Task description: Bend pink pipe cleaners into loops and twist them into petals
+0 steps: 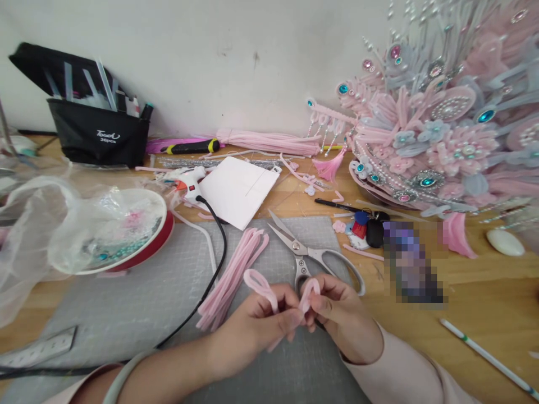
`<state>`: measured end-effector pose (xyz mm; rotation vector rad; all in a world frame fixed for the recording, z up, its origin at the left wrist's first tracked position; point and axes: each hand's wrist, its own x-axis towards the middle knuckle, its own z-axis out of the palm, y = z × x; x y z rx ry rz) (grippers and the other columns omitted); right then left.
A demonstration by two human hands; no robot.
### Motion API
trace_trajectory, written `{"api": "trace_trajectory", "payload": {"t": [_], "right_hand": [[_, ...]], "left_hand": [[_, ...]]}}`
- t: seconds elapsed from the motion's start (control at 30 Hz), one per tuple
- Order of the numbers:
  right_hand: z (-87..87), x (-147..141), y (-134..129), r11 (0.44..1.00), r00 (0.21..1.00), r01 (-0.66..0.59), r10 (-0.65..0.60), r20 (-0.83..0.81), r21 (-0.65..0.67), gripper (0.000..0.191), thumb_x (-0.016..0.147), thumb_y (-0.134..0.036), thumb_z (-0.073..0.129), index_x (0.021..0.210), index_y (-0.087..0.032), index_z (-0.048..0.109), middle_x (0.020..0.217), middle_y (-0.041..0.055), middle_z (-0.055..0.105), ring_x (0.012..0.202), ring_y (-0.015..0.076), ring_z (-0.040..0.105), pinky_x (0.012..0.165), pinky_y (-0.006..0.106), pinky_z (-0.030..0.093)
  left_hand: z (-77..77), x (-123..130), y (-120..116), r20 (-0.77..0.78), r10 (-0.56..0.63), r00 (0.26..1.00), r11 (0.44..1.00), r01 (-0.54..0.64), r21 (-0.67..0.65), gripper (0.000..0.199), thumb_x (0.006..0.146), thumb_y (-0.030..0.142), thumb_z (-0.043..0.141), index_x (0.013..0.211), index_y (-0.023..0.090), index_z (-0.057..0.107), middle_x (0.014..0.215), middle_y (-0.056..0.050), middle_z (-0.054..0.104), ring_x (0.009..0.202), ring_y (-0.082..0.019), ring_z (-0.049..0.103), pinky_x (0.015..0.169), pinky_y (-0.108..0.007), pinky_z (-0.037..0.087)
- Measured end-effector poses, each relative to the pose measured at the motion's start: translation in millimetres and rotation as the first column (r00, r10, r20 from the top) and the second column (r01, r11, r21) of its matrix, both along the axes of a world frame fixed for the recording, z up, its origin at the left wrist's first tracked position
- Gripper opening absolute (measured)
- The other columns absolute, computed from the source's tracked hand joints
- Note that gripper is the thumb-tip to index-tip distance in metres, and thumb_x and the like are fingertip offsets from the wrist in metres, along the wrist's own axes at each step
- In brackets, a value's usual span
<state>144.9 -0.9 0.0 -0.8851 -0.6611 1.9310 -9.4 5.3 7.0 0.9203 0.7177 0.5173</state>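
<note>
A pink fuzzy stem, bent into two loops [260, 285], is held between my hands above the grey cutting mat [126, 314]. My left hand [269, 320] pinches it near the middle, with one loop standing up on its left side. My right hand [337, 306] is closed on the smaller loop, its fingertips close to the left ones. Just behind my left hand lies a bundle of pink fuzzy stems [231, 278]. Silver scissors [296, 247] rest with slightly parted blades behind my hands, their handles partly hidden by my right hand.
At the left are a bowl of beads [168, 224] and a black pouch [101, 134]. A white glue gun [191, 182], its cable crossing the mat, lies beside a white card [240, 191]. A large pink decorated headpiece [421, 129] fills the right back. A white stick [488, 356] lies right.
</note>
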Motion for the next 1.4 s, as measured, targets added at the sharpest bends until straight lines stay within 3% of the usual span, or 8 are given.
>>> {"api": "trace_trajectory", "payload": {"t": [0.23, 0.47, 0.67, 0.9, 1.07, 1.17, 1.4], "right_hand": [[0.7, 1, 4, 0.996, 0.997, -0.020, 0.012, -0.081, -0.092, 0.020, 0.061, -0.030, 0.074, 0.062, -0.013, 0.064, 0.054, -0.0008, 0.057, 0.046, 0.0056, 0.050, 0.042, 0.014, 0.042], [-5.2, 2, 4, 0.996, 0.996, -0.079, 0.080, -0.027, 0.038, 0.025, 0.067, -0.036, 0.069, 0.062, -0.012, 0.064, 0.054, -0.0016, 0.052, 0.045, 0.0052, 0.047, 0.041, 0.014, 0.039], [-8.7, 4, 1, 0.982, 0.992, -0.127, 0.122, 0.039, 0.140, 0.029, 0.072, -0.040, 0.062, 0.065, -0.012, 0.061, 0.057, -0.0018, 0.049, 0.049, 0.0065, 0.047, 0.043, 0.016, 0.038], [-4.1, 6, 0, 0.976, 0.990, -0.138, 0.135, 0.033, 0.170, 0.027, 0.076, -0.038, 0.060, 0.068, -0.012, 0.060, 0.060, -0.0003, 0.051, 0.053, 0.0079, 0.049, 0.046, 0.018, 0.039], [-1.9, 7, 5, 0.999, 0.999, 0.032, -0.032, 0.000, -0.011, 0.020, 0.072, -0.034, 0.065, 0.070, -0.014, 0.061, 0.059, 0.0000, 0.057, 0.048, 0.0067, 0.050, 0.044, 0.017, 0.040], [-2.4, 7, 7, 0.995, 0.996, 0.084, -0.082, 0.044, -0.050, 0.021, 0.067, -0.033, 0.069, 0.070, -0.015, 0.059, 0.058, -0.0017, 0.056, 0.047, 0.0064, 0.050, 0.044, 0.017, 0.040], [-3.6, 0, -1, 0.992, 0.955, -0.102, 0.078, 0.287, 0.070, 0.025, 0.064, -0.030, 0.071, 0.072, -0.015, 0.054, 0.061, -0.0025, 0.053, 0.053, 0.0071, 0.048, 0.047, 0.018, 0.041]], "left_hand": [[-2.0, -1, 1, 0.027, 0.020, 0.999, 1.000, -0.020, -0.017, 0.029, 0.076, 0.042, 0.054, 0.071, 0.014, 0.049, 0.063, 0.002, 0.050, 0.044, -0.004, 0.031, 0.040, -0.017, 0.021], [0.1, 1, 0, 0.067, 0.026, 0.997, 1.000, -0.025, -0.015, 0.025, 0.077, 0.037, 0.054, 0.070, 0.013, 0.049, 0.069, -0.002, 0.055, 0.048, -0.004, 0.033, 0.041, -0.017, 0.021], [-2.6, 2, -2, 0.097, 0.042, 0.994, 0.998, -0.038, -0.040, 0.025, 0.076, 0.037, 0.056, 0.067, 0.014, 0.048, 0.067, -0.002, 0.053, 0.062, -0.010, 0.048, 0.045, -0.019, 0.023], [-3.6, 1, 0, 0.097, 0.021, 0.995, 0.998, -0.015, -0.065, 0.025, 0.075, 0.038, 0.056, 0.069, 0.014, 0.050, 0.059, 0.000, 0.048, 0.057, -0.009, 0.041, 0.046, -0.021, 0.021], [-2.0, 1, 2, 0.047, 0.105, 0.993, 0.992, -0.101, -0.082, 0.024, 0.076, 0.036, 0.056, 0.068, 0.014, 0.052, 0.055, 0.003, 0.048, 0.046, -0.006, 0.032, 0.045, -0.020, 0.022], [-2.5, 3, 3, 0.072, 0.186, 0.980, 0.982, -0.182, -0.061, 0.021, 0.076, 0.033, 0.057, 0.067, 0.014, 0.054, 0.057, 0.002, 0.050, 0.049, -0.006, 0.036, 0.046, -0.019, 0.025], [-3.0, 6, 5, 0.180, 0.298, 0.937, 0.954, -0.295, -0.048, 0.007, 0.074, 0.021, 0.060, 0.073, 0.015, 0.058, 0.065, 0.003, 0.050, 0.062, -0.009, 0.047, 0.059, -0.021, 0.036]]}}
